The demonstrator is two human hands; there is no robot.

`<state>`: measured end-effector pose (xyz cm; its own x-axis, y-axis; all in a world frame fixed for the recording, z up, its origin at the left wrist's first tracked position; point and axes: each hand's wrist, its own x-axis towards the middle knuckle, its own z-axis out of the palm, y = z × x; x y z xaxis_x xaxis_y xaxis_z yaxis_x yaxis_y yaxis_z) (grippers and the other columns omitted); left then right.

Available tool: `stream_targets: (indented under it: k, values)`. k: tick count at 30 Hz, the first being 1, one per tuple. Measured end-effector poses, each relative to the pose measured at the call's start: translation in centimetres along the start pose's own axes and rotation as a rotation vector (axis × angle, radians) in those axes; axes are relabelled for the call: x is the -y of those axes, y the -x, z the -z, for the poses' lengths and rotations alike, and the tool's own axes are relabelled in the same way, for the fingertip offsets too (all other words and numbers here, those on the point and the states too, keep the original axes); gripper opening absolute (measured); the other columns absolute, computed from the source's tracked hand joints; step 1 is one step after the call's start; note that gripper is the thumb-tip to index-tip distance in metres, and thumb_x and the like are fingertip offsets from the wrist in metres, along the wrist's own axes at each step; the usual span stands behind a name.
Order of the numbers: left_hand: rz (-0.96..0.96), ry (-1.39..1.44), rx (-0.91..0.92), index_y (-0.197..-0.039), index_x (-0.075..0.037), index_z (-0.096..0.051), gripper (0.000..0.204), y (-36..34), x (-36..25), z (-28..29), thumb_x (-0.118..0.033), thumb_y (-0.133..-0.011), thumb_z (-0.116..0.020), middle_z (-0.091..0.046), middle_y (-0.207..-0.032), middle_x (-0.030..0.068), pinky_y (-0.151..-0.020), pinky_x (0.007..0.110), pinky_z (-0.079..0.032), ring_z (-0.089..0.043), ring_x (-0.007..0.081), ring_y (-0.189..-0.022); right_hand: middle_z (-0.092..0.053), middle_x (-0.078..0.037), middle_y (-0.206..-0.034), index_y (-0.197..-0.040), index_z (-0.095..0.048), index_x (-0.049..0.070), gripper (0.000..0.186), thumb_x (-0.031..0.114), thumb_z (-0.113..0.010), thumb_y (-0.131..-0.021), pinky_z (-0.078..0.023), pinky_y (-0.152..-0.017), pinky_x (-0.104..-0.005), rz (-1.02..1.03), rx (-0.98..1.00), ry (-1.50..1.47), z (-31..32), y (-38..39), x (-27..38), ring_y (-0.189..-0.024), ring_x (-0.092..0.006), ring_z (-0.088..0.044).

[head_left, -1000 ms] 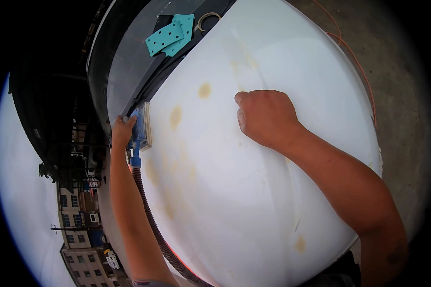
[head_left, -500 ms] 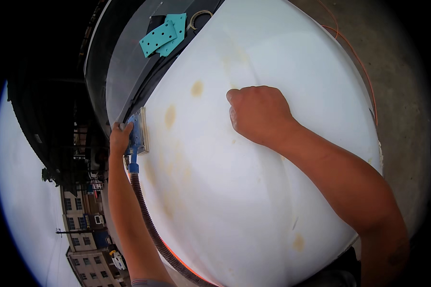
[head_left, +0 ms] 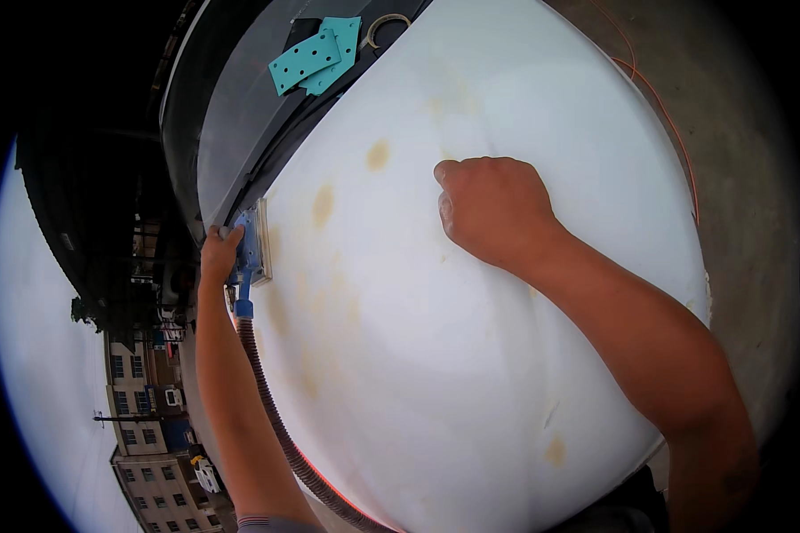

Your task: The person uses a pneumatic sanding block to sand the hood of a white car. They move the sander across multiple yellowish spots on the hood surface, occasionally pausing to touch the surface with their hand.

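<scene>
My left hand (head_left: 222,250) grips a blue sander (head_left: 251,244) at the hood's left edge; a ribbed dark hose (head_left: 271,400) runs down from it along my forearm. On the white hood (head_left: 391,346), which carries several yellowish patches (head_left: 378,155), my right hand (head_left: 493,204) rests as a fist near the middle, whitish at the fingertips; whether it holds anything is hidden. Above the hood, two overlapping teal perforated sanding sheets (head_left: 316,62) and a tape roll (head_left: 375,31) lie by the dark windshield (head_left: 231,98).
An orange hose or cord (head_left: 662,115) curves over the concrete ground (head_left: 729,195) to the right of the hood. At the far left stand a dark roofed structure (head_left: 80,213), multi-storey buildings (head_left: 151,480) and parked vehicles (head_left: 204,471).
Compared with a second ago, my left hand and the sander sit very slightly lower and further left. My right fist has barely shifted, staying closed on the hood.
</scene>
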<state>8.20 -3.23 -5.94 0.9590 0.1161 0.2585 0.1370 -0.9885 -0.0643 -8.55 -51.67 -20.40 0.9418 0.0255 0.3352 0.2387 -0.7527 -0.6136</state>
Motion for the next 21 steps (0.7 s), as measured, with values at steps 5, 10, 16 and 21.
stream_targets:
  k: [5,10,16,21]
  values:
    - [-0.035,0.171,0.053,-0.138,0.008,-0.059,0.079,0.1,0.4,0.3,-0.051,-0.088,-0.073,-0.069,-0.126,0.0318,-0.103,0.044,-0.05,-0.068,0.0434,-0.119,-0.066,-0.011,-0.069,-0.078,-0.062,0.006,0.007,0.007,-0.062,-0.085,-0.052,-0.056,-0.0429,-0.015,0.046,-0.005,0.1,-0.5,-0.2,-0.063,-0.0291,-0.065]
    - [-0.153,0.069,0.026,-0.136,0.011,-0.059,0.078,2.8,-9.7,2.0,-0.049,-0.088,-0.073,-0.07,-0.119,0.0322,-0.1,0.044,-0.051,-0.069,0.044,-0.111,-0.065,-0.012,-0.069,-0.077,-0.062,0.006,0.008,0.007,-0.062,-0.085,-0.051,-0.055,-0.0427,-0.055,0.07,0.026,1.8,0.5,0.0,-0.062,-0.029,-0.065]
    - [-0.049,0.097,0.05,-0.139,0.012,-0.055,0.083,0.5,-6.9,2.1,-0.05,-0.088,-0.073,-0.069,-0.125,0.0331,-0.102,0.044,-0.051,-0.069,0.043,-0.116,-0.064,-0.011,-0.066,-0.076,-0.061,0.007,0.008,0.006,-0.062,-0.084,-0.051,-0.054,-0.0423,-0.015,0.009,0.013,2.8,2.6,0.1,-0.061,-0.0287,-0.065]
    - [-0.001,0.066,0.04,-0.144,0.013,-0.053,0.084,-0.7,-3.4,1.4,-0.048,-0.09,-0.073,-0.066,-0.132,0.0327,-0.106,0.042,-0.049,-0.066,0.0405,-0.122,-0.065,-0.01,-0.068,-0.077,-0.06,0.007,0.006,0.005,-0.062,-0.083,-0.051,-0.053,-0.0418,0.002,0.036,-0.026,1.7,1.7,0.1,-0.061,-0.0278,-0.065]
